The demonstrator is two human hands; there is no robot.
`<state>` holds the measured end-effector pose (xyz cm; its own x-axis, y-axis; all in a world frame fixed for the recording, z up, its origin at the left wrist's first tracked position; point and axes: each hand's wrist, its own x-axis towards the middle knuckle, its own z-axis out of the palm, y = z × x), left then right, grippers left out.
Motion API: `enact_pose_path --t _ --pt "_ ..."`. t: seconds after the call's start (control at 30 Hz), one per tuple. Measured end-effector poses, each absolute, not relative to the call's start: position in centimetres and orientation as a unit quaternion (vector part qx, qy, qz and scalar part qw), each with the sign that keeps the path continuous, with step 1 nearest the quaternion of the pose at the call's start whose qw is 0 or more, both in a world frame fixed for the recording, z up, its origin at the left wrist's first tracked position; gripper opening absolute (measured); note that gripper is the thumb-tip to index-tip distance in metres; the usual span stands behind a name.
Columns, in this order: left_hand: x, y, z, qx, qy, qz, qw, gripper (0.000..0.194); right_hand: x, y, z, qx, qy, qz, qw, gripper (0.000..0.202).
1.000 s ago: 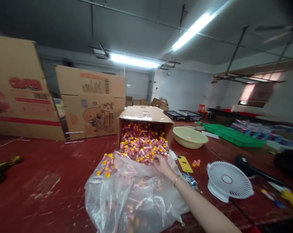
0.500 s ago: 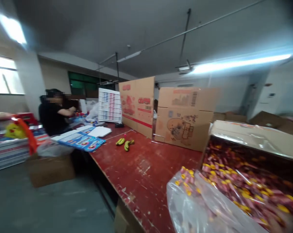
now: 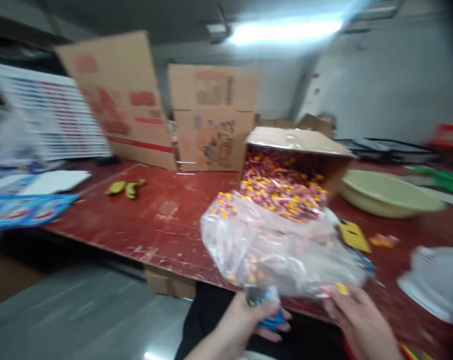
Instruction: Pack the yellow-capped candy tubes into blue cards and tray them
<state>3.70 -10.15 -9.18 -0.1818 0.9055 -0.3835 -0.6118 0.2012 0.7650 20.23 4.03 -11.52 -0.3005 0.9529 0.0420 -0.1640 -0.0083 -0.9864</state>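
Note:
Just in front of my lap, my left hand (image 3: 241, 317) is closed around a small blue-and-white packet (image 3: 273, 319). My right hand (image 3: 361, 320) pinches a small pink piece with a yellow end (image 3: 341, 289) at the table's near edge. Beyond both hands a clear plastic bag (image 3: 286, 257) spills out of a cardboard box (image 3: 297, 139) lying with its open side toward me. Many pink-and-yellow pieces (image 3: 282, 192) fill the box and part of the bag. Motion blur hides the print on the packet.
Right of the box are a pale green basin (image 3: 387, 197), a yellow card (image 3: 356, 236) and white plastic lids (image 3: 436, 280). Bananas (image 3: 130, 189) lie on the red table (image 3: 166, 215). Printed blue sheets (image 3: 31, 207), a white rack (image 3: 57, 115) and upright cartons (image 3: 214, 140) stand further left.
My view has swung right and down, so the box sits nearer the middle. Both my hands now show plainly, and the co-worker at the left has gone out of view.

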Motion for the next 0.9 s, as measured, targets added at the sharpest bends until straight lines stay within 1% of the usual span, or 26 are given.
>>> enact_pose_path --t 0.13,0.27,0.37,0.47,0.57,0.73,0.9 --pt "3.9 -8.5 -8.5 0.155 0.518 0.563 0.625 0.039 22.0 2.4 -10.3 -0.363 -0.521 0.639 0.435 0.029" --pt "4.3 -7.8 -8.1 0.154 0.556 0.537 0.616 0.035 21.4 1.9 -8.6 -0.327 -0.525 0.641 0.455 0.026" --pt "5.0 -7.4 -7.8 0.169 0.575 0.536 0.595 0.037 21.6 1.4 -7.3 -0.295 -0.538 0.631 0.475 0.025" --pt "5.7 -7.2 -7.5 0.201 0.582 0.522 0.590 0.035 22.0 0.9 -6.5 -0.269 -0.574 0.606 0.481 0.020" --pt "6.1 -7.1 -7.2 0.225 0.571 0.486 0.622 0.036 22.3 0.8 -6.2 -0.261 -0.614 0.575 0.474 0.015" --pt "6.2 -7.4 -7.5 0.226 0.564 0.458 0.649 0.036 22.5 0.9 -5.9 -0.257 -0.673 0.514 0.466 0.016" --pt "5.9 -7.5 -7.9 0.260 0.557 0.468 0.635 0.032 22.2 1.4 -5.2 -0.256 -0.734 0.451 0.438 0.016"
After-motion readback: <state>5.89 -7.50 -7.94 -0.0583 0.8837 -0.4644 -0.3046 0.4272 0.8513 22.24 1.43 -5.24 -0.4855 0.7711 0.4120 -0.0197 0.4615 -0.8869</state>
